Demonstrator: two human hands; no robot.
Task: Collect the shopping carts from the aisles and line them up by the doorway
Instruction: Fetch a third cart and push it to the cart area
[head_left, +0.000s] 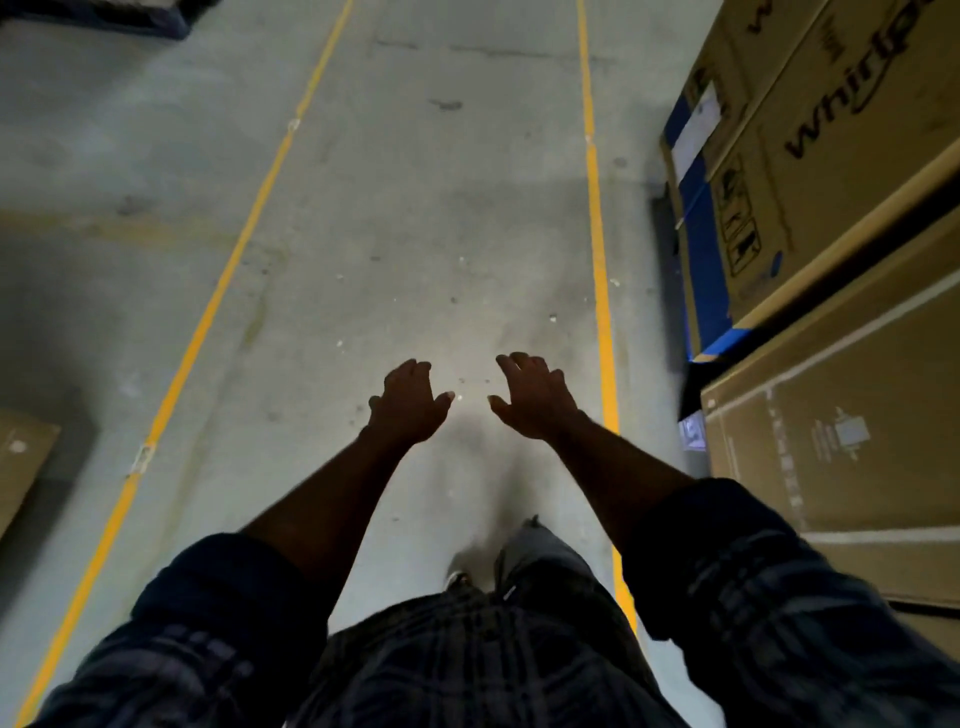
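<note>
Grey concrete floor (415, 208) with yellow lines (597, 234); brown cardboard boxes (841, 156), one blue-sided; dark plaid shirt sleeves (779, 582); grey trousers (540, 551).

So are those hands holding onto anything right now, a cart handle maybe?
Nothing is held. The left hand and right hand reach forward with loosely curled fingers over bare concrete floor; no cart is in view.
</note>
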